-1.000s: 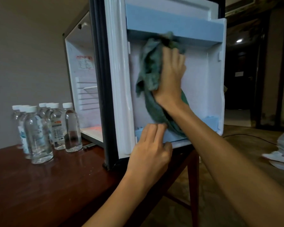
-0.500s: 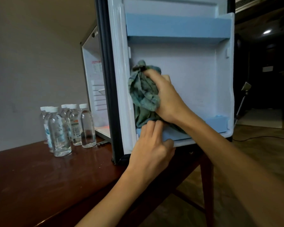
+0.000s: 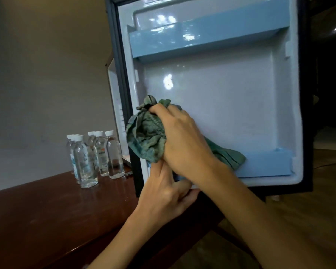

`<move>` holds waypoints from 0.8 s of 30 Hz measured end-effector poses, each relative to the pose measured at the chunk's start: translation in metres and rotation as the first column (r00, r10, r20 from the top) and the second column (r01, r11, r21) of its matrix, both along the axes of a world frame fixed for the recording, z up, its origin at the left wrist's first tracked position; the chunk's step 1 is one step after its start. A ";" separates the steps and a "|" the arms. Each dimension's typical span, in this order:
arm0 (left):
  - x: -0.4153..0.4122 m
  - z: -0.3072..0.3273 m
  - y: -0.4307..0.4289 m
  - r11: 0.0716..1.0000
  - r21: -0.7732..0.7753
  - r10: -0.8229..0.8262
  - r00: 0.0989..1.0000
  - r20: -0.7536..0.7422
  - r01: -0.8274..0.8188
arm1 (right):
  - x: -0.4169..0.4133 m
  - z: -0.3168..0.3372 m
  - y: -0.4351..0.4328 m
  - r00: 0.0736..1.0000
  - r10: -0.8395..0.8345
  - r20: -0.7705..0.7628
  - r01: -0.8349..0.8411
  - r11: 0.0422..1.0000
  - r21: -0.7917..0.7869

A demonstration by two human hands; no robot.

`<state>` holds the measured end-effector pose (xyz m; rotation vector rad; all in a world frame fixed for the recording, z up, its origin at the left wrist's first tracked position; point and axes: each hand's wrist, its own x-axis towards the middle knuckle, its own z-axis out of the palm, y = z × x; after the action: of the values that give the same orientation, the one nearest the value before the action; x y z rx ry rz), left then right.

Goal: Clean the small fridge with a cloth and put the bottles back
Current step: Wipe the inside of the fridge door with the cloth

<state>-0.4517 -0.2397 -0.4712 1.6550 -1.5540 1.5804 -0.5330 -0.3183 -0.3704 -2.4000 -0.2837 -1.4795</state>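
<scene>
The small fridge's door stands open and fills the view, white inside with a blue upper shelf and a blue lower shelf. My right hand grips a bunched green cloth against the door's lower left inner wall. A tail of the cloth lies over the lower shelf. My left hand holds the door's bottom edge, fingers on the shelf and thumb under the rim. Several clear water bottles with white caps stand on the table to the left.
A dark wooden table carries the fridge and bottles, its front edge running diagonally at the bottom. The fridge body shows as a sliver behind the door. A grey wall is at the left; wooden floor lies at the right.
My right hand has swept the cloth from under the upper shelf down to the door's lower left corner. My left hand has stayed on the bottom edge. The view has moved closer.
</scene>
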 end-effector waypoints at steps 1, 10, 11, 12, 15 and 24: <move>0.001 -0.002 0.001 0.999 0.005 -0.037 0.999 -0.003 0.037 | 0.002 -0.003 0.006 0.998 -0.045 0.031 0.045 0.999 -0.001; -0.013 0.002 0.013 0.999 0.018 0.050 0.980 -0.192 -0.047 | 0.020 0.021 0.032 0.975 -0.013 0.220 -0.027 0.984 0.178; -0.016 0.003 0.015 1.000 0.003 0.028 0.982 -0.189 -0.028 | 0.022 0.032 0.034 0.970 0.012 0.243 -0.063 0.977 0.204; -0.017 0.004 0.018 1.000 -0.010 0.006 0.982 -0.188 -0.008 | 0.022 0.044 0.037 0.964 0.028 0.263 -0.093 0.966 0.239; -0.019 0.005 0.024 1.000 -0.011 -0.024 0.980 -0.196 0.022 | 0.020 0.065 0.044 0.962 0.032 0.271 -0.124 0.935 0.332; -0.025 0.004 0.030 1.000 -0.015 0.012 0.989 -0.147 -0.014 | 0.000 0.025 0.033 0.946 0.139 -0.294 -0.061 0.964 0.260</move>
<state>-0.4766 -0.2101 -0.4676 1.7342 -1.4558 1.4378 -0.5326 -0.2854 -0.3459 -2.3282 -0.1358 -1.0055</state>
